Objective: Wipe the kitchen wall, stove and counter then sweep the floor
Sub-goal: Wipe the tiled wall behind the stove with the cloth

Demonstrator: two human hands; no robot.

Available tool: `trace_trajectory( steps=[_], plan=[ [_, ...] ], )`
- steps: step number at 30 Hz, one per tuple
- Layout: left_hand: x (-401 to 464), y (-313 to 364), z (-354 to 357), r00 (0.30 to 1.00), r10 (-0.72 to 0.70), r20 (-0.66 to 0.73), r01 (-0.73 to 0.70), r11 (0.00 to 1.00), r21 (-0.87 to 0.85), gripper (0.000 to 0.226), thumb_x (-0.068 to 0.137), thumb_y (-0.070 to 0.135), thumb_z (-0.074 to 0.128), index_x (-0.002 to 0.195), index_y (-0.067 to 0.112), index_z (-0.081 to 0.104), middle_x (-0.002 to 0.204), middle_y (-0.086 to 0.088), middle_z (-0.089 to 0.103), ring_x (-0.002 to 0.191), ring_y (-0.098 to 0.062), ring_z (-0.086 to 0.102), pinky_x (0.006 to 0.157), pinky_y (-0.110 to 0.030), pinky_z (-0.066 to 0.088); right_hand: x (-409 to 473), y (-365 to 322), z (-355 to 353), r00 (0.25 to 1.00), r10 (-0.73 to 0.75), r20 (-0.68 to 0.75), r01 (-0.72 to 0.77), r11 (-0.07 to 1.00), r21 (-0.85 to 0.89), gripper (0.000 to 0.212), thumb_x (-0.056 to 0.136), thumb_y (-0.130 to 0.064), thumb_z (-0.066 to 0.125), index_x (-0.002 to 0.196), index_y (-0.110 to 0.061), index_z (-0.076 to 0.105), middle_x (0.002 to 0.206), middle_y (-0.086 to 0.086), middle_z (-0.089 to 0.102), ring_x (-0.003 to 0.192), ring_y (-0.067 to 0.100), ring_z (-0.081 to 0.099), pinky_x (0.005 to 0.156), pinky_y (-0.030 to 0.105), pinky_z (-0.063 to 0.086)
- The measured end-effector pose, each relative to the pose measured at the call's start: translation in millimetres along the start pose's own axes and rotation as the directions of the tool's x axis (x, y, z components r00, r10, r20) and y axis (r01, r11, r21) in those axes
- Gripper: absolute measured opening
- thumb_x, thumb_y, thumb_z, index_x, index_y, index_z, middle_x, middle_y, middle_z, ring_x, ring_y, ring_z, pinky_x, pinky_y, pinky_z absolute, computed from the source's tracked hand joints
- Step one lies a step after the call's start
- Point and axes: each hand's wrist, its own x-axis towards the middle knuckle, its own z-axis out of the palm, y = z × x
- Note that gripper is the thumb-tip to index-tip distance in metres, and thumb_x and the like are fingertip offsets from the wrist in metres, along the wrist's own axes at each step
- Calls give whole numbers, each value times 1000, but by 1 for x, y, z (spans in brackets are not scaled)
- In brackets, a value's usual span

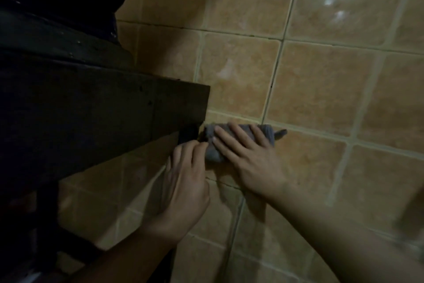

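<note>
Both bare forearms reach in from the near edge toward the tan tiled wall (321, 90). Right hand (250, 156) lies flat, fingers straight, pressing a grey cloth (214, 145) against the tiles. Just left, the left hand (183, 182) curls its fingertips on the cloth's edge, beside a dark wooden shelf (103, 108).

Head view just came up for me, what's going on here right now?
A person is wiping the tiled wall. The right hand presses a grey cloth flat against the tiles, just beside the corner of a dark range hood. The left hand pinches the cloth's left edge with curled fingertips, close under the hood's corner. Stove, counter and floor are out of view.
</note>
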Motion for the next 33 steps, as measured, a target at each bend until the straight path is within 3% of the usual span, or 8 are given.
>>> trace_trajectory(
  steps=[3, 7, 13, 17, 20, 22, 26, 33],
  plan=[
    [-4, -2, -4, 999, -43, -9, 43, 999, 23, 57, 74, 7, 48, 130, 13, 42, 131, -9, 43, 117, -24, 37, 96, -40, 38, 24, 25, -10, 986, 79, -147, -81, 997, -8, 61, 77, -27, 33, 135, -18, 52, 142, 7, 49, 129, 32, 46, 103, 47, 18],
    [-11, -7, -6, 997, -77, -11, 77, 996, 45, 62, 75, 2, 59, 133, 13, 40, 133, -7, 40, 119, -22, 33, 98, -37, 34, 44, 27, -16, 917, 365, -162, -362, 931, 46, 63, 82, -28, 41, 144, -19, 37, 152, 3, 33, 139, 28, 32, 109, 45, 11],
    [-28, -15, -2, 996, -68, 63, 62, 993, 99, 66, 78, 6, 58, 139, 13, 36, 146, -5, 30, 131, -23, 27, 106, -39, 29, -16, -69, 33, 988, 143, -59, -142, 989, 29, 66, 78, -25, 51, 142, -20, 40, 154, 2, 27, 142, 27, 16, 114, 50, 8],
    [-36, -12, -2, 995, -28, 91, 18, 994, 105, 65, 80, 8, 56, 141, 13, 35, 148, -3, 30, 132, -21, 28, 106, -34, 26, -54, -98, 46, 997, -55, 49, 54, 998, 31, 59, 75, -28, 55, 134, -23, 53, 148, 0, 39, 138, 25, 30, 115, 46, -2],
    [-36, -10, 1, 994, -25, 106, 13, 994, 111, 66, 79, 8, 56, 141, 12, 34, 148, -4, 30, 132, -22, 29, 107, -35, 25, -51, -70, 39, 991, -131, 6, 131, 991, 25, 56, 79, -26, 50, 135, -22, 51, 147, 2, 41, 137, 25, 35, 112, 49, 8],
    [-34, -8, 4, 994, -19, 112, 8, 995, 98, 68, 77, 7, 56, 141, 11, 34, 147, -5, 32, 131, -24, 29, 109, -39, 25, -32, -33, 26, 996, 48, -77, -46, 998, 39, 58, 82, -24, 48, 140, -20, 44, 150, 6, 36, 139, 28, 29, 110, 50, 12],
    [-29, -3, 12, 997, 9, 80, -19, 992, 124, 70, 70, 3, 59, 136, 7, 40, 141, -10, 40, 125, -27, 36, 107, -47, 32, -18, 19, 2, 891, 414, -188, -412, 910, 48, 64, 83, -18, 47, 145, -18, 34, 154, 5, 28, 141, 27, 27, 109, 45, 14],
    [-32, 23, 21, 982, 55, 180, -68, 995, 68, 69, 77, 11, 57, 142, 12, 33, 150, -6, 28, 137, -24, 23, 113, -47, 22, -117, -36, 41, 998, -43, 41, 42, 999, 4, 64, 82, -27, 37, 145, -17, 34, 155, 1, 26, 145, 26, 15, 115, 44, 4]
  ],
)
